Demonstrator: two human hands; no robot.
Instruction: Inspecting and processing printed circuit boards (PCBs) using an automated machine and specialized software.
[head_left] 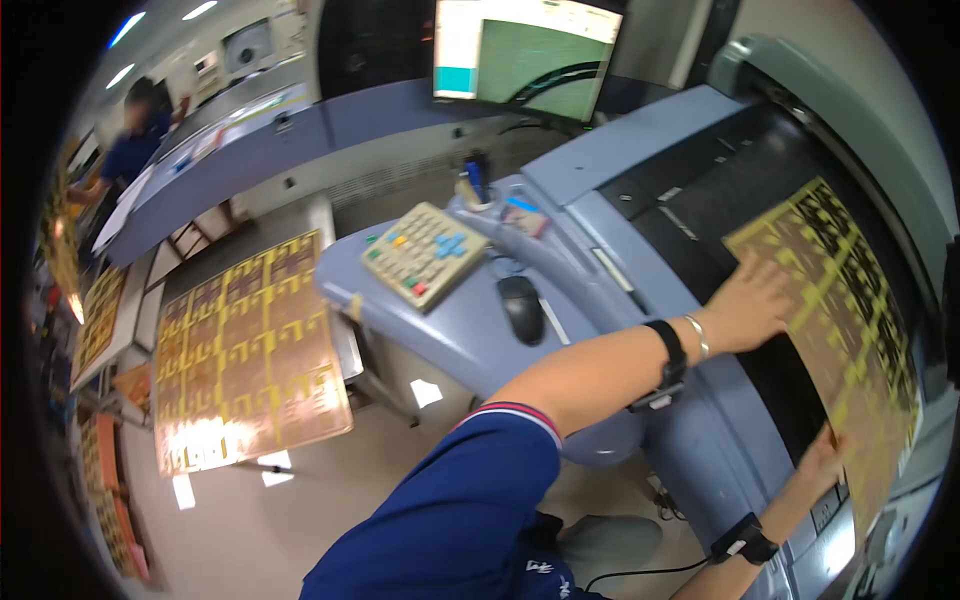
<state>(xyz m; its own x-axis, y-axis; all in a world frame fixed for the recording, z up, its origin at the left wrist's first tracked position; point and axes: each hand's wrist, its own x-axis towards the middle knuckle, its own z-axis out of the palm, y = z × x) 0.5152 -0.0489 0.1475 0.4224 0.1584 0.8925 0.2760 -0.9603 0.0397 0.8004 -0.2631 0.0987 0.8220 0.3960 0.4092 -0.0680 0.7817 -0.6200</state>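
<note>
**Two hands flat on one big copper panel**

Two hands, one sheet. The panel (840, 320), a large thin copper-and-yellow board with a repeating circuit pattern, lies on the dark bed (700, 210) of the grey-blue machine (620, 150), tilted along its sloping deck. The left hand (750, 305) is pressed on the panel's near-left edge, fingers spread open and flat, not curled round anything; looks like it's there to pin the sheet so it doesn't slide. The right hand (822, 462) is at the lower edge, fingers seemingly tucked at or under the rim, though I can't tell for sure whether they pinch it or just rest there. A sheet this thin and floppy would likely need both hands set well apart, which fits how they sit. Both wrists have black bands, and the left also has a thin bracelet.

Stuff around: a beige keypad (425, 252) with coloured keys and a black mouse (522, 308) sit on the curved console shelf just left of the bed, within easy reach. A monitor (525, 55) stands behind. Another patterned panel (245, 350) lies on a separate table to the left, well apart, with more stacked beyond. A person in blue (135, 135) works at a far table
</note>
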